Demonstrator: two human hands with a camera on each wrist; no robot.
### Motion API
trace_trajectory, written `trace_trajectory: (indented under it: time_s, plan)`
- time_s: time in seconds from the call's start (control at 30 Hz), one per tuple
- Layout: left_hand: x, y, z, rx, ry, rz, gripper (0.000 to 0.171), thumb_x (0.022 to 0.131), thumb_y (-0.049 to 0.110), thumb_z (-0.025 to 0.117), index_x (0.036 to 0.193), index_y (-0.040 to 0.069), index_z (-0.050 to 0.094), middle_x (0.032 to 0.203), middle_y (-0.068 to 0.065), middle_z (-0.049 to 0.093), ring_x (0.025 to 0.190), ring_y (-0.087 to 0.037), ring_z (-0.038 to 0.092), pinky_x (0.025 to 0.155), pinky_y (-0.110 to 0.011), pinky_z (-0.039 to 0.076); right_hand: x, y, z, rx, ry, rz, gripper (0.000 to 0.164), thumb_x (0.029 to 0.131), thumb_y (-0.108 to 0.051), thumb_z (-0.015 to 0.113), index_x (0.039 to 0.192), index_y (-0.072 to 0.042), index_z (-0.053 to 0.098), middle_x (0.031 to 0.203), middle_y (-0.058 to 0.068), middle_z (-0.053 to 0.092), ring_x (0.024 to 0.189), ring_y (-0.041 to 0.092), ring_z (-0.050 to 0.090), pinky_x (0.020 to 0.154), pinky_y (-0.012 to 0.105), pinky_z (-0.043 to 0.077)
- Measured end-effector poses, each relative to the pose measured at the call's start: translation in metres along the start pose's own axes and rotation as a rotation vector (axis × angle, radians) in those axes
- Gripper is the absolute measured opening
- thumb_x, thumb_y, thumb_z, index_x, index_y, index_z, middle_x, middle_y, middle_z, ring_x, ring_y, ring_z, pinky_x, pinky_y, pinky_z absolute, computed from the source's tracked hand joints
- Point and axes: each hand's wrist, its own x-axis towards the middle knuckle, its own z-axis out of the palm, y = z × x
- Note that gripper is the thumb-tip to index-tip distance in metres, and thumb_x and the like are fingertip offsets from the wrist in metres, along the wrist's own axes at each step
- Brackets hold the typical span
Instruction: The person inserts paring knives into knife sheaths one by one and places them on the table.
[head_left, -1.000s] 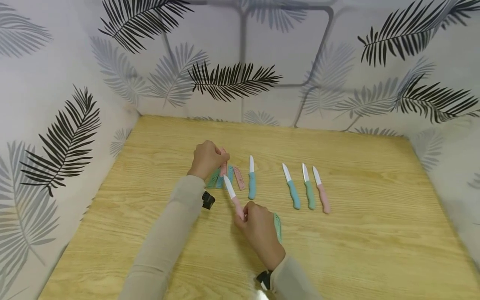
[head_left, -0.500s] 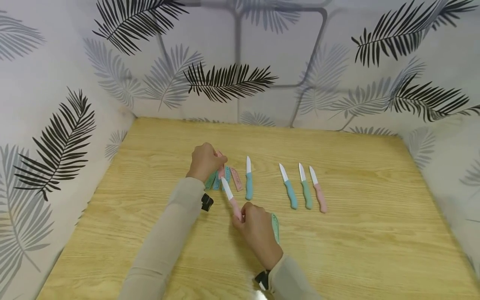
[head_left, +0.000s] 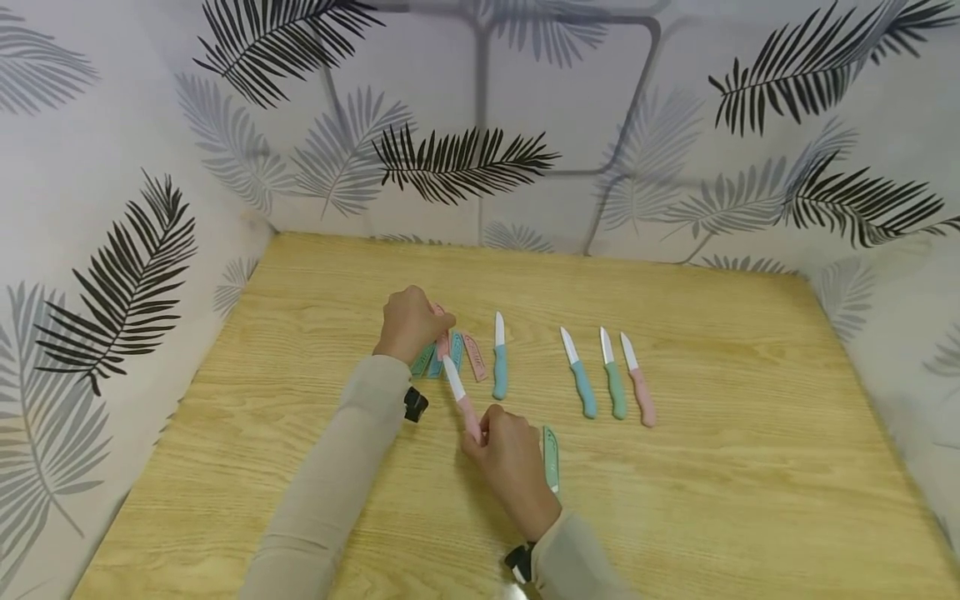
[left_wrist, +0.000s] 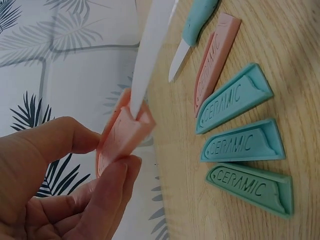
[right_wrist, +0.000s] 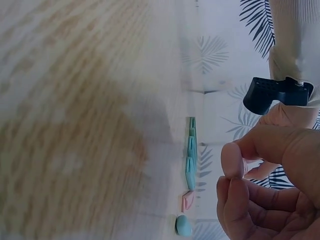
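My left hand (head_left: 409, 323) pinches a pink blade sheath (left_wrist: 125, 131) between thumb and fingers, its open end turned toward the knife. In my right hand (head_left: 513, 458) is a pink-handled knife (head_left: 468, 415) with a white blade, gripped by the handle. The left wrist view shows the blade tip right at the sheath's mouth. Below the left hand lie a green sheath (left_wrist: 252, 189), two blue sheaths (left_wrist: 243, 142) and another pink sheath (left_wrist: 216, 62), all marked CERAMIC. Just right of them rests a blue-handled knife (head_left: 500, 367).
Farther right on the wooden table (head_left: 735, 400) lie a blue-handled knife (head_left: 582, 387), a green-handled knife (head_left: 616, 387) and a pink-handled knife (head_left: 641, 393), blades pointing away. A green sheathed knife (head_left: 551, 454) lies beside the right hand. Leaf-patterned walls (head_left: 540, 108) border the table.
Both hands keep their grips on the sheath and knife, almost still. The right hand has shifted very slightly, uncovering more of the green sheathed knife beside it. The head view moved a little.
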Motion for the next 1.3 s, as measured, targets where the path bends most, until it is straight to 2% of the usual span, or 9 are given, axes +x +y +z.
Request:
trace_trajectory:
  time_s: [0.1,0.17,0.4,0.6,0.8,1.1,1.3]
  plan:
    - [-0.0004,-0.0008,0.0003,-0.013,0.004,-0.006,0.035,0.084,0.021,0.069,0.053,0.008,0.06,0.047,-0.006,0.055,0.034,-0.009,0.033,0.035,-0.023,0.027,-0.0002,-0.0001,0.0012,0.0,0.009,-0.001,0.018,0.076,-0.012,0.072,0.069,-0.006,0.057,0.056,-0.002,0.05,0.047,0.009,0.041,0.044,0.022,0.036]
    - [-0.0001,-0.0013,0.0009,-0.009,0.009,-0.006,0.035,0.084,0.022,0.069,0.054,0.008,0.061,0.048,-0.006,0.056,0.034,-0.009,0.035,0.035,-0.022,0.028,-0.0001,-0.0003,0.0015,-0.001,0.014,-0.007,0.018,0.076,-0.012,0.072,0.069,-0.006,0.057,0.056,-0.002,0.05,0.047,0.009,0.041,0.045,0.023,0.036]
    - [0.0004,-0.0009,0.0017,0.014,0.026,0.023,0.04,0.083,0.022,0.071,0.051,0.01,0.052,0.043,0.001,0.043,0.035,-0.009,0.031,0.034,-0.022,0.027,0.0,-0.0013,0.0024,0.006,0.015,-0.017,0.018,0.076,-0.011,0.071,0.067,-0.006,0.056,0.055,-0.002,0.048,0.046,0.008,0.04,0.043,0.021,0.035]
    - [-0.0016,-0.0015,0.0036,0.019,0.027,0.05,0.041,0.083,0.02,0.071,0.049,0.01,0.049,0.042,0.002,0.039,0.034,-0.009,0.03,0.034,-0.022,0.026,0.0005,-0.0014,0.0029,0.013,0.013,-0.006,0.019,0.076,-0.012,0.071,0.067,-0.007,0.056,0.055,-0.003,0.048,0.047,0.009,0.04,0.046,0.024,0.035]
    - [-0.0044,-0.0015,0.0044,0.0,0.027,0.065,0.041,0.082,0.019,0.07,0.049,0.01,0.048,0.041,0.003,0.038,0.033,-0.008,0.029,0.033,-0.021,0.026,0.0009,0.0001,0.0057,0.007,0.03,-0.042,0.018,0.075,-0.01,0.07,0.065,-0.006,0.056,0.053,-0.002,0.048,0.045,0.007,0.039,0.044,0.023,0.035]
    - [-0.005,-0.001,0.0064,0.019,0.029,0.059,0.04,0.082,0.019,0.072,0.052,0.009,0.047,0.043,0.003,0.038,0.034,-0.008,0.031,0.033,-0.021,0.027,0.0025,-0.0017,0.0058,0.03,0.018,-0.038,0.018,0.076,-0.009,0.07,0.065,-0.006,0.056,0.052,-0.002,0.048,0.043,0.007,0.038,0.04,0.02,0.034]
    - [-0.0047,0.001,0.0093,0.023,0.02,0.031,0.04,0.082,0.019,0.072,0.053,0.009,0.046,0.044,0.003,0.037,0.036,-0.008,0.031,0.034,-0.02,0.027,0.0043,-0.003,0.0062,0.041,0.012,-0.012,0.018,0.077,-0.012,0.07,0.066,-0.007,0.057,0.053,-0.002,0.049,0.043,0.007,0.039,0.039,0.02,0.034]
